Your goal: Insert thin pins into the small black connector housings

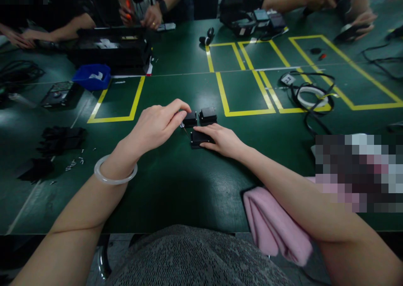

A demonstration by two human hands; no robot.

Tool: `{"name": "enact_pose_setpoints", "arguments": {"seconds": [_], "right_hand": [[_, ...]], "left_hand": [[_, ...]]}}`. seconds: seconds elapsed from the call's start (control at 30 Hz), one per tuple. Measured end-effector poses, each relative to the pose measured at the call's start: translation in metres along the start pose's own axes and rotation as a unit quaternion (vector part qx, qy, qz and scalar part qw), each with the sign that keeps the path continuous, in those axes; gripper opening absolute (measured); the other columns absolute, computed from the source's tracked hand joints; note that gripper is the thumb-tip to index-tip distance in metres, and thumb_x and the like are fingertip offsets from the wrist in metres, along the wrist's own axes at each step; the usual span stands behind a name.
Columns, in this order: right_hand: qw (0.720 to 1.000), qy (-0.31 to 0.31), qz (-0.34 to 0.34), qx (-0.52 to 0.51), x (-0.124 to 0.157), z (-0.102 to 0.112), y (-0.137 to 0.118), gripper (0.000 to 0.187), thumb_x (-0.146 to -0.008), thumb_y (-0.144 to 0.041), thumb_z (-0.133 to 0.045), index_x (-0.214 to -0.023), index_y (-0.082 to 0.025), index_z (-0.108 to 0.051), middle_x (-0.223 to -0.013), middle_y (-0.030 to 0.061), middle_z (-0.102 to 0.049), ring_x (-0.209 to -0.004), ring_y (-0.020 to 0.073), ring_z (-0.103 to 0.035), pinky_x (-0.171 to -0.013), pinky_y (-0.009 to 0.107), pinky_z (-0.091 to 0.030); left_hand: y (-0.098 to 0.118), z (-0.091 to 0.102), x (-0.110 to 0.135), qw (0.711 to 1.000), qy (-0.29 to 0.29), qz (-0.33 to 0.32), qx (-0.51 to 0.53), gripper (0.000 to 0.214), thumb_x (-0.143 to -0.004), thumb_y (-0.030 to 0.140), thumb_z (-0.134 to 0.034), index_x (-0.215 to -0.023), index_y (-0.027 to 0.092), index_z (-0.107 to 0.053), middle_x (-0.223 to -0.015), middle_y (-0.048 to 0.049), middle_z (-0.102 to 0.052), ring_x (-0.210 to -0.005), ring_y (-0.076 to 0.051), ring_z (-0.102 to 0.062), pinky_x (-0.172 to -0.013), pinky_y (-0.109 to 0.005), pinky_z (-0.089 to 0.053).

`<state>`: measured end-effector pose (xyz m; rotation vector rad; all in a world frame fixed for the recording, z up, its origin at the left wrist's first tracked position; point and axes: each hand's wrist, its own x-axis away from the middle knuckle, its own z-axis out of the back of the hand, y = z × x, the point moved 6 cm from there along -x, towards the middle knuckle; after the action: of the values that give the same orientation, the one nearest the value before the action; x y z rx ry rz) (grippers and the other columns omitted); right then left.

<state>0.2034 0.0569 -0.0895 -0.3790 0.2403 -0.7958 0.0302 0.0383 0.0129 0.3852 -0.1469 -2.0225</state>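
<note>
My left hand [160, 120] is closed in a pinch, thumb against forefinger, on a small tool with a thin metal shaft [185, 130]. The shaft slants down toward the left end of a small black block [195, 140]. Lying across that block, my right hand [225, 140] grips it with forefinger and thumb and hides its right part. Just beyond are two similar pieces, one black block [189, 118] partly behind my left fingertips and another block [208, 114] to its right. The tool's exact kind is too small to tell.
Loose screws [73, 164] and black parts [61, 139] lie at left, near a blue bin [92, 77]. A coiled cable [311, 95] is at right, a pink cloth [273, 223] at the table's front edge. Across the green table, other people's hands [153, 16] are at work.
</note>
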Motion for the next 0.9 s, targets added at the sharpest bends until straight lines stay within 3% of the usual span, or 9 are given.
{"name": "enact_pose_setpoints", "arguments": {"seconds": [0.47,0.7,0.9], "right_hand": [[1.000,0.000,0.004,-0.001,0.0004,-0.0009,0.0014,0.060,-0.101,-0.029,-0.070,-0.159,-0.022,-0.057,-0.142,0.0148,-0.072,-0.128,0.0327,-0.067,-0.104,0.047,-0.058],[1.000,0.005,0.006,-0.010,0.0005,0.0003,0.0018,0.059,-0.101,-0.028,-0.070,-0.158,-0.023,-0.058,-0.143,0.0148,-0.072,-0.127,0.0331,-0.068,-0.103,0.048,-0.058],[1.000,0.000,-0.002,-0.010,0.0003,-0.0001,0.0010,0.060,-0.101,-0.027,-0.071,-0.159,-0.021,-0.058,-0.143,0.0153,-0.072,-0.129,0.0333,-0.067,-0.105,0.047,-0.057]], "left_hand": [[-0.0013,0.0024,-0.0001,1.000,-0.010,0.006,-0.003,0.040,-0.107,0.036,-0.041,-0.128,0.020,-0.071,-0.073,-0.0007,-0.065,-0.062,-0.017,-0.058,-0.061,-0.029,-0.034],[-0.0018,0.0030,0.0008,1.000,-0.007,0.002,-0.008,0.043,-0.106,0.034,-0.036,-0.128,0.019,-0.070,-0.094,-0.0061,-0.075,-0.084,-0.021,-0.069,-0.069,-0.030,-0.042],[-0.0017,0.0021,-0.0002,1.000,-0.003,0.003,0.007,0.042,-0.107,0.034,-0.039,-0.133,0.019,-0.069,-0.083,-0.0027,-0.072,-0.069,-0.017,-0.063,-0.063,-0.028,-0.037]]}}
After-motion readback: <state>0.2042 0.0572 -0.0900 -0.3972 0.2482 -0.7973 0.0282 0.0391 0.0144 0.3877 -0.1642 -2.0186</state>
